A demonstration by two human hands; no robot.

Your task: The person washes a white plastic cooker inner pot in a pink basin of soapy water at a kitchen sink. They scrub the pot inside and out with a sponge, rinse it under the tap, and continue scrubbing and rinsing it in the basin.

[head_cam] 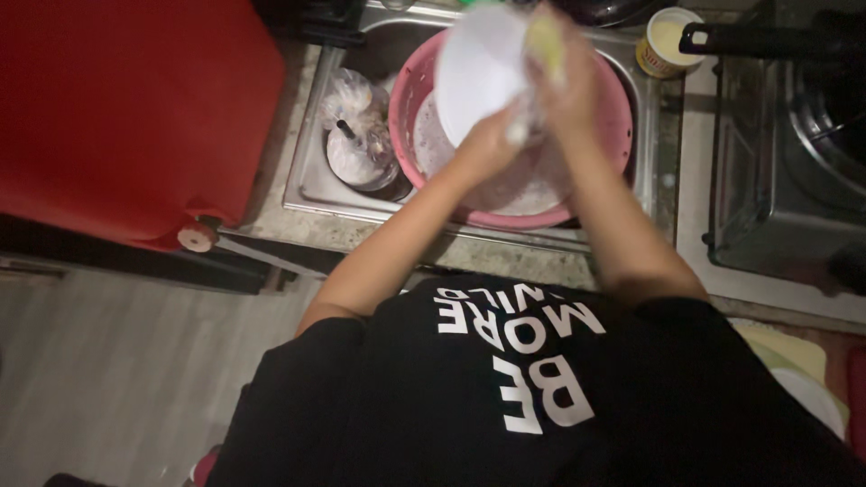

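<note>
Our left hand [487, 144] grips the white plate [478, 72] tilted over the pink basin [613, 108] — catching drips; our right hand [564, 86] presses a yellow sponge [546, 41] to it.

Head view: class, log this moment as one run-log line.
left hand: holds white plate | right hand: presses yellow sponge on plate | below: pink basin in steel sink

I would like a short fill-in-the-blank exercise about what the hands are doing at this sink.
1. The left hand holds a white ____ over the basin.
2. The right hand presses a yellow ____ against it.
3. The round basin is ____ in colour.
4. The basin sits inside a metal ____.

Missing words: plate; sponge; pink; sink
</note>
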